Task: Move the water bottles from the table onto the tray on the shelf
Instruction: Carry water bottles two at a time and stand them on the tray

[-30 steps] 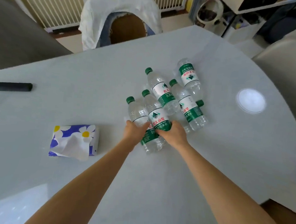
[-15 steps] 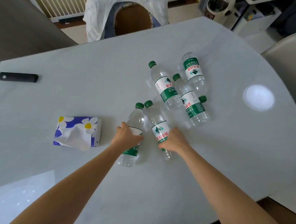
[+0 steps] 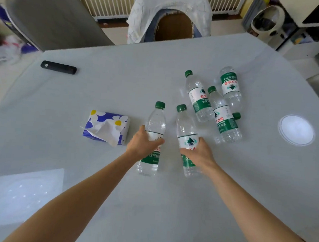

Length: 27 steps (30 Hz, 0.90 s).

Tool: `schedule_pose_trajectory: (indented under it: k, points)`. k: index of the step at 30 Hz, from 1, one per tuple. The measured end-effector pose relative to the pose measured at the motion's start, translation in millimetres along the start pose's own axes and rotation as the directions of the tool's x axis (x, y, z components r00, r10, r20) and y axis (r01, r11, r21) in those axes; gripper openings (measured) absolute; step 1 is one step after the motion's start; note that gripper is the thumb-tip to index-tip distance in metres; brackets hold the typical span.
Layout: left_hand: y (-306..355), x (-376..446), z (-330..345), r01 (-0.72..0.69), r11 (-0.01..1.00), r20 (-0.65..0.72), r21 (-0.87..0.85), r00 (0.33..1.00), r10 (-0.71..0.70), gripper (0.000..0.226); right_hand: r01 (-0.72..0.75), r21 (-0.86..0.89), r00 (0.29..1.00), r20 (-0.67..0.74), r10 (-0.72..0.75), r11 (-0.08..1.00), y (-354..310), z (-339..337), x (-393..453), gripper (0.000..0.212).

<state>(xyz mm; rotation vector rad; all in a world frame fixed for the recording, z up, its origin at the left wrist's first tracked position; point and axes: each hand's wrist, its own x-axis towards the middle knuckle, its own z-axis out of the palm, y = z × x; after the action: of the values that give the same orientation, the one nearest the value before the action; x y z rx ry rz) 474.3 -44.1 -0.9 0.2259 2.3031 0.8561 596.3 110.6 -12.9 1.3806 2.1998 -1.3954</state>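
Several clear water bottles with green caps and green-white labels are on the grey table (image 3: 77, 172). My left hand (image 3: 144, 144) grips one bottle (image 3: 155, 124) around its label. My right hand (image 3: 199, 154) grips a second bottle (image 3: 185, 126) beside it. Both held bottles point cap-away from me, close above or on the table. Three more bottles lie in a cluster to the right: one (image 3: 198, 96), one (image 3: 223, 115) and one (image 3: 230, 86), touching each other. The shelf and tray are not in view.
A blue flowered tissue pack (image 3: 107, 126) lies left of my left hand. A black remote (image 3: 58, 67) rests at the far left. A chair draped in white cloth (image 3: 170, 15) stands behind the table, a grey chair (image 3: 55, 15) at the left.
Both hands have pulled their two bottles out of the cluster, toward me and slightly left, and tightened around them. The three other bottles stayed in place.
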Motion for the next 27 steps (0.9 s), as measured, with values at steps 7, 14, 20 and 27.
schedule_pose_trajectory:
  k: [7,14,20,27]
  points:
    - [-20,-56,-65,-0.099,0.875,-0.111,-0.473,0.992,0.052,0.043,0.176,0.238,0.964,0.154,-0.216,0.955,-68,10,-51,0.039]
    - [-94,-136,-134,-0.116,0.822,-0.255,-0.557,0.966,-0.037,0.047,0.370,0.191,0.872,0.266,-0.411,0.909,-123,87,-137,0.043]
    - [-204,-236,-198,-0.182,0.766,-0.419,-0.617,0.900,-0.123,0.049,0.463,0.210,0.777,0.371,-0.508,0.861,-145,185,-239,0.040]
    - [-369,-391,-265,-0.255,0.735,-0.613,-0.628,0.745,-0.265,0.041,0.549,0.189,0.601,0.588,-0.542,0.814,-153,352,-405,0.057]
